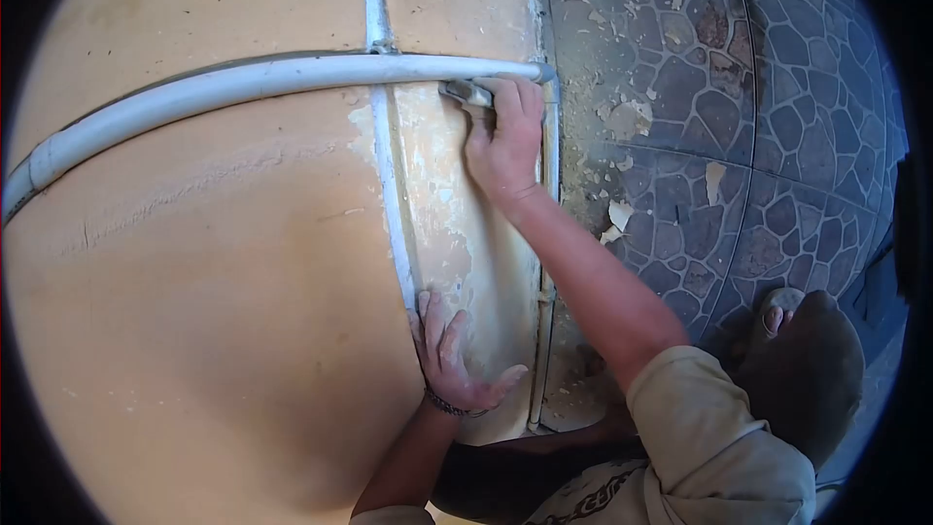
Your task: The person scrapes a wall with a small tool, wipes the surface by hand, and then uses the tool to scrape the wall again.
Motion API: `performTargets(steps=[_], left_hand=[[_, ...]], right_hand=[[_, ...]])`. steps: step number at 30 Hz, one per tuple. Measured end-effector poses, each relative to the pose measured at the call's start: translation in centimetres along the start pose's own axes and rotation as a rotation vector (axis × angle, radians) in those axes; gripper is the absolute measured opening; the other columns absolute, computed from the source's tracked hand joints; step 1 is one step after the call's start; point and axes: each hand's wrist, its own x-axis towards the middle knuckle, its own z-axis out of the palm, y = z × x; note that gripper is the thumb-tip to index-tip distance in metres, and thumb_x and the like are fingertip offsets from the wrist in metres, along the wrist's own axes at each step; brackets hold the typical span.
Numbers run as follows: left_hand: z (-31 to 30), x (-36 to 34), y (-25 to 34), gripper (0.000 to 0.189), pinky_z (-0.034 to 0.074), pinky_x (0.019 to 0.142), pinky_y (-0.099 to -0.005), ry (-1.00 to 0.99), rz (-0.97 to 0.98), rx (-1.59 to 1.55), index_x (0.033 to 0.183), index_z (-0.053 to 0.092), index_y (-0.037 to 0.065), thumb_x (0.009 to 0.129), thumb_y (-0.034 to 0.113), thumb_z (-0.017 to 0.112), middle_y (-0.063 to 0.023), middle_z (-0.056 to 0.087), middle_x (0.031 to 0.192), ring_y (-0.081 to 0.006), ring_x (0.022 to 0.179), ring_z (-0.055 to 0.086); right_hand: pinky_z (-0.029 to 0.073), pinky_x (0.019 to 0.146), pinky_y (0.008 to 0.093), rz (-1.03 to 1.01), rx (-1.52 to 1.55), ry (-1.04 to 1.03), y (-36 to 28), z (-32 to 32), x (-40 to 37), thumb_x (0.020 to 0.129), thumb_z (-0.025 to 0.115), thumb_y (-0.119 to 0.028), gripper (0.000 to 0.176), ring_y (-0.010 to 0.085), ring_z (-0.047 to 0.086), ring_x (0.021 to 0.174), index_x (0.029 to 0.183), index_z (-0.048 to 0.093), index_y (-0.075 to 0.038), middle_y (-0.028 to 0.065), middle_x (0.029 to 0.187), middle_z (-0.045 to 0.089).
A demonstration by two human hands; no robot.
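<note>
My right hand (505,136) is wrapped round a small grey scraper (466,92), most of its handle hidden by the fingers. The scraper's end is against the wall, just below the thick white pipe (243,80). Around it the wall strip (442,185) has patchy, peeling paint with pale bare areas. Lower down, my left hand (452,350) lies flat on the same strip, fingers spread and thumb out to the side, with nothing in it. Its fingertips are beside the narrow white pipe (391,194). A dark bracelet (447,403) circles the left wrist.
A thin pipe (544,331) runs along the wall's edge by the floor. Paint flakes (618,217) and crumbs litter the stone-patterned floor (719,97). A sandalled foot (775,319) is at the lower right. Smooth orange-beige wall (243,331) fills the left side.
</note>
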Motion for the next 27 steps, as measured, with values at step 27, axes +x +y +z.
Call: performTargets(steps=[27], left_hand=[[0.0, -0.7, -0.7, 0.094, 0.019, 0.110, -0.0623, -0.006, 0.007, -0.060, 0.136, 0.037, 0.000, 0.072, 0.059, 0.073, -0.0358, 0.036, 0.141, -0.0510, 0.131, 0.037]], right_hand=[[0.039, 0.079, 0.0408, -0.337, 0.198, -0.198, -0.8, -0.8, -1.4, 0.061, 0.056, 0.008, 0.040, 0.0294, 0.056, 0.093, 0.097, 0.059, -0.011, 0.0101, 0.095, 0.059]])
